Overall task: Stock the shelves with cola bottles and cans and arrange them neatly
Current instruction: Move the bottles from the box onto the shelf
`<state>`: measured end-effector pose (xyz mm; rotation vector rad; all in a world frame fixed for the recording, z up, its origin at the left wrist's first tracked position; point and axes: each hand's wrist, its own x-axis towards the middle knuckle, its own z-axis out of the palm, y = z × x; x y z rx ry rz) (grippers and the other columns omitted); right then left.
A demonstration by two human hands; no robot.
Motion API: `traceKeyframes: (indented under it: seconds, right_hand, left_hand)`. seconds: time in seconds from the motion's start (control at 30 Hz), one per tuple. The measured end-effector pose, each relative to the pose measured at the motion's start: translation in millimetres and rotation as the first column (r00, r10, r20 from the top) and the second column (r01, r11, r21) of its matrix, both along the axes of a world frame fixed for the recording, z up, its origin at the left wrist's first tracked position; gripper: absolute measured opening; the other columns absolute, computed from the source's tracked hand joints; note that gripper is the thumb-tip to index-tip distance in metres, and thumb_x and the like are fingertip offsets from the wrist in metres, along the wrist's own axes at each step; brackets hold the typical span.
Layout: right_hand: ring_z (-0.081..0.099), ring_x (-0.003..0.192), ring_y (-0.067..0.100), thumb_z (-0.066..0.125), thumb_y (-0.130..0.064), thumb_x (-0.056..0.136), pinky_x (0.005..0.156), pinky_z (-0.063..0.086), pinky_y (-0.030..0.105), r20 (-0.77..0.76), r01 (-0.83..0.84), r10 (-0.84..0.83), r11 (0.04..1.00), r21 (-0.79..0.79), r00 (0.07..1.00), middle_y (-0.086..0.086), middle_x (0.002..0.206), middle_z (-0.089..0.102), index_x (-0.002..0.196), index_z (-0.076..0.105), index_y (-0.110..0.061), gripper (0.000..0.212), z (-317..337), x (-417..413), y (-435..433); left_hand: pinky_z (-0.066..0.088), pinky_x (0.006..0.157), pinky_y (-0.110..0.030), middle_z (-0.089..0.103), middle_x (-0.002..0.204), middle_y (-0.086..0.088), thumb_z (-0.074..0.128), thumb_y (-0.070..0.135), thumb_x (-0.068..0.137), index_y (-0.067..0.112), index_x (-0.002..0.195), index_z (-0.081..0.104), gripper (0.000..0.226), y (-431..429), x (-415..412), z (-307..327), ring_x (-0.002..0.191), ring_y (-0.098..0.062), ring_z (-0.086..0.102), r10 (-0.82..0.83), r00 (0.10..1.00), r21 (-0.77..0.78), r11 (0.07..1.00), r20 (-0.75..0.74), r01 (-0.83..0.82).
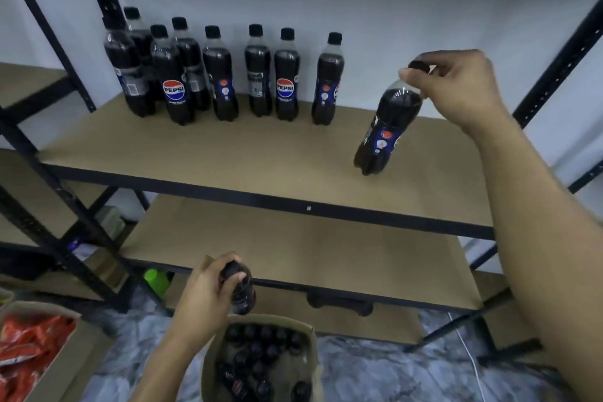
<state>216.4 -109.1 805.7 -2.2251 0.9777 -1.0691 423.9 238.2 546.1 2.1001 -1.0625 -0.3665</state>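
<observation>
A black metal shelving rack (261, 196) with tan board shelves fills most of the view and stands against a pale wall. Its upper tan shelf board (195, 147) carries the stock, and the lower tan shelf board (293, 248) sits beneath it. Grey marbled floor (375, 369) shows below.

At the bottom edge, an open brown cardboard box (208, 369) stands on the floor, packed with upright dark bottles whose black caps face up. To the far left is a second brown cardboard box (71, 362) holding red packets (29, 346).

Eight dark plastic cola bottles with black caps and blue labels (257, 75) stand upright along the back of the upper shelf. The four on the left are crowded in two ranks and the others are spaced out in a line.

The right hand (456, 88) pinches the neck and cap of a dark cola bottle with a blue label (388, 127) with curled fingers. That bottle hangs tilted over the right front part of the upper shelf, well apart from the row. Whether its base touches the board cannot be told.

The left hand (202, 297) wraps its fingers round the top of another dark cola bottle (243, 294), just above the bottle box.

A bright green plastic cup (156, 281) sits on the floor under the lower shelf, and a thin white cable (470, 356) lies to the right.
</observation>
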Motion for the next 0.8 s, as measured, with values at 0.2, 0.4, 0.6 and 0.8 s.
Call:
traceKeyframes:
  seconds: [0.2,0.4,0.6,0.8]
  right_hand:
    - [0.06,0.083,0.006,0.073,-0.042,0.087,0.066,0.036,0.0,-0.156,0.006,-0.01,1.0,-0.029,0.988,-0.003,0.097,0.073,0.1,0.078,-0.015,0.03,3,41,-107]
    - [0.062,0.07,0.018,0.076,-0.041,0.085,0.061,0.053,0.025,-0.236,0.046,-0.029,0.997,0.066,0.971,0.007,0.097,0.071,0.106,0.075,-0.014,0.034,-4,66,-176]
    - [0.071,0.085,0.033,0.07,-0.056,0.075,0.072,0.061,0.042,-0.153,0.144,-0.122,0.979,0.142,0.981,0.006,0.113,0.07,0.114,0.069,-0.033,0.045,-25,71,-203]
    - [0.062,0.115,0.03,0.07,-0.049,0.083,0.092,0.054,0.04,-0.102,0.18,-0.165,0.971,0.157,0.981,0.008,0.132,0.06,0.138,0.051,-0.027,0.062,-38,77,-195]
  left_hand:
    - [0.048,0.073,-0.038,0.052,0.095,0.007,0.063,0.026,0.097,0.04,0.106,0.057,0.017,-28,-16,14,0.081,-0.014,0.059,0.083,0.997,-0.038,0.996,0.01,-0.082]
    - [0.047,0.065,-0.032,0.052,0.092,0.007,0.065,0.025,0.095,0.043,0.102,0.056,0.021,-43,-26,31,0.072,-0.008,0.058,0.111,0.992,-0.068,0.992,0.064,-0.106]
    - [0.042,0.066,-0.023,0.049,0.094,0.011,0.064,0.026,0.096,0.039,0.108,0.057,0.019,-52,-34,47,0.075,-0.004,0.057,0.153,0.984,-0.077,0.986,0.091,-0.146]
    - [0.044,0.07,-0.027,0.05,0.095,0.008,0.064,0.026,0.096,0.037,0.109,0.059,0.018,-61,-39,60,0.078,-0.004,0.057,0.145,0.984,-0.074,0.988,0.106,-0.137]
